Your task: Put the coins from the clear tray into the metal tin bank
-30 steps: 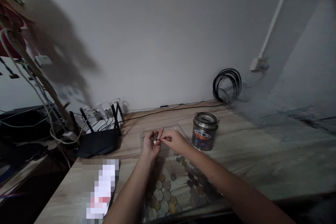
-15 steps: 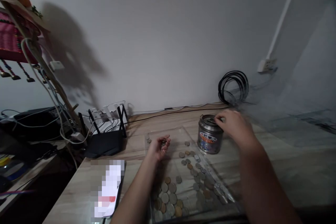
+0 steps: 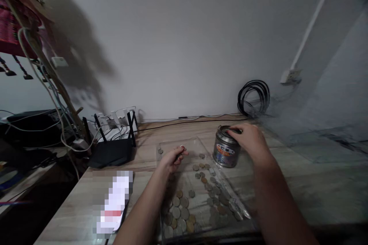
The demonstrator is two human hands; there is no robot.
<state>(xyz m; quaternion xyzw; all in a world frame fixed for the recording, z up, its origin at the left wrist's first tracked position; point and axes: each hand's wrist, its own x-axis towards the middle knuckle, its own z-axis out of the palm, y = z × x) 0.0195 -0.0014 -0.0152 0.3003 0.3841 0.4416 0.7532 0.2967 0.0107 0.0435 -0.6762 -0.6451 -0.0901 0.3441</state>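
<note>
My left hand (image 3: 171,160) is closed above a clear plastic tray (image 3: 186,140), with a coin (image 3: 182,147) pinched at the thumb tip. Loose silver and brass-coloured coins (image 3: 184,214) lie spread below, in and around the tray. To the right stands a metal tin (image 3: 225,154) with a printed label and a dark top. My right hand (image 3: 253,139) reaches over it from the right, fingertips together at the top. Whatever those fingers may hold is hidden or too small to make out.
A phone (image 3: 115,203) lies left of my left forearm. Behind it sits a black router (image 3: 112,153) with upright antennas and white plugs. A coil of black cable (image 3: 253,98) leans on the wall at the back right. Cables run along the wall edge.
My left hand has turned from palm up to thumb up, bringing a coin to its thumb tip. My right fingertips have moved inward over the tin's top. The view has shifted slightly.
</note>
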